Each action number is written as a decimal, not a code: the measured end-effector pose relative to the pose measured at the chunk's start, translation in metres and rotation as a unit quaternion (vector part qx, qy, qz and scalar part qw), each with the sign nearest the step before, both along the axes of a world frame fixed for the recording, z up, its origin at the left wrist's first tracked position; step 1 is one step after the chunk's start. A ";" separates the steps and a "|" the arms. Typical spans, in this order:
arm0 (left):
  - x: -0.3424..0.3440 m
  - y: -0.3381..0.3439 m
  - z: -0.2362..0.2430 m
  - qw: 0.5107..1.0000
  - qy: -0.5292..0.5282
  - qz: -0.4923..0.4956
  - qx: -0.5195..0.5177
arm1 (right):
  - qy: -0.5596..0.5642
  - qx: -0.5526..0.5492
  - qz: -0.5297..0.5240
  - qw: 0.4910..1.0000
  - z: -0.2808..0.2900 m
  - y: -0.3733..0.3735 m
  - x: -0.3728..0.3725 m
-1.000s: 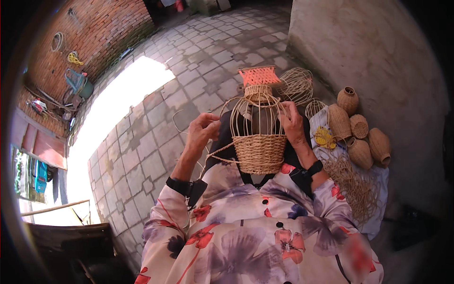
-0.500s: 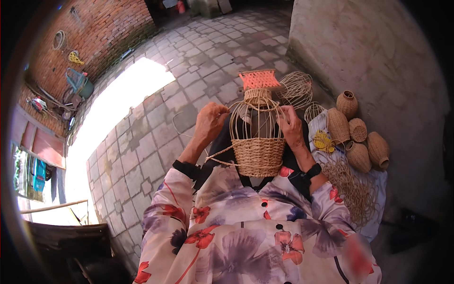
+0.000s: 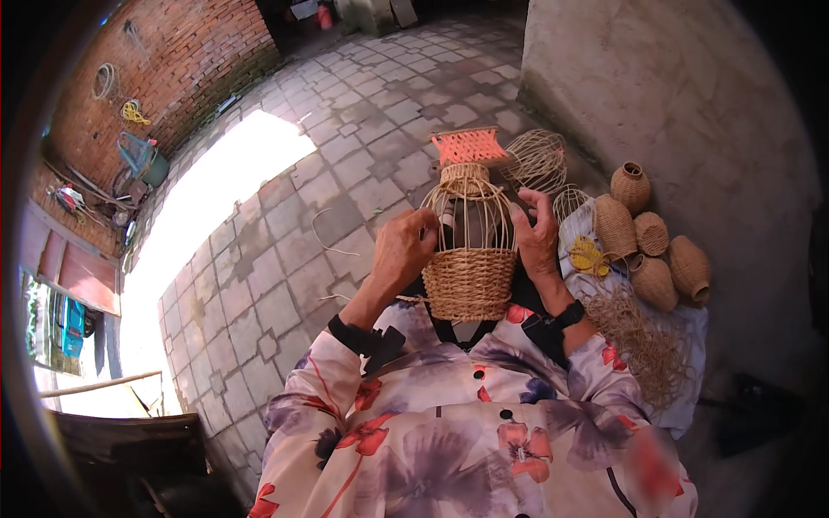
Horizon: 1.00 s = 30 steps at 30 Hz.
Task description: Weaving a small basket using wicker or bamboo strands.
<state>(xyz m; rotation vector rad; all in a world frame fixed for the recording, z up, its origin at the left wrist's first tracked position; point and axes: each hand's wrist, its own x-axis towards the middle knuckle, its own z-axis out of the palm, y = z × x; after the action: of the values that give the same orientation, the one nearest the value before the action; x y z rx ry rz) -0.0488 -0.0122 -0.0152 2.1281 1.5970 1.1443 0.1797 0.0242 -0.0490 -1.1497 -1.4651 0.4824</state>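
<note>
A partly woven natural-fibre basket [image 3: 469, 285] stands at my lap, with a tight woven lower band, bare upright ribs and a narrow bound neck. My left hand [image 3: 406, 242] is closed at the left side of the ribs; what its fingertips hold is hidden. My right hand [image 3: 537, 233] is at the right side of the ribs, fingers bent but apart, with nothing visible in them. Just beyond the neck is a coral-coloured woven stool [image 3: 466, 147]. A loose strand of cord trails from the basket's lower left.
Several woven vessels [image 3: 658, 287], yellow cord [image 3: 585, 256] and loose fibre [image 3: 630, 345] lie on a white cloth at right, near open frames [image 3: 537, 160]. A plastered wall [image 3: 656, 86] bounds the right. Paving [image 3: 259, 285] spreads leftward to a brick wall [image 3: 173, 52] with hanging coils.
My left hand has moved right and down, closer against the ribs. My right hand's fingers have lifted slightly away from the ribs and spread.
</note>
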 end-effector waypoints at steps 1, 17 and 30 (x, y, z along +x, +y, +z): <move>0.005 0.000 -0.002 1.000 0.025 0.001 -0.012 | 0.005 0.016 0.008 1.000 0.011 -0.006 0.000; -0.075 -0.005 -0.019 0.968 -0.137 0.087 -0.189 | -0.079 -0.033 0.052 0.995 0.010 -0.005 -0.017; -0.547 -0.289 -0.159 0.749 -0.406 0.523 0.028 | 0.082 -0.137 0.150 0.976 0.017 -0.006 0.005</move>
<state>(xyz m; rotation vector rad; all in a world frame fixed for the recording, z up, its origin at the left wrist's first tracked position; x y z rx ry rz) -0.5958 -0.3010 -0.1744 0.3104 2.1742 1.9923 0.1845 0.0179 -0.0324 -1.0751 -1.4625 0.9922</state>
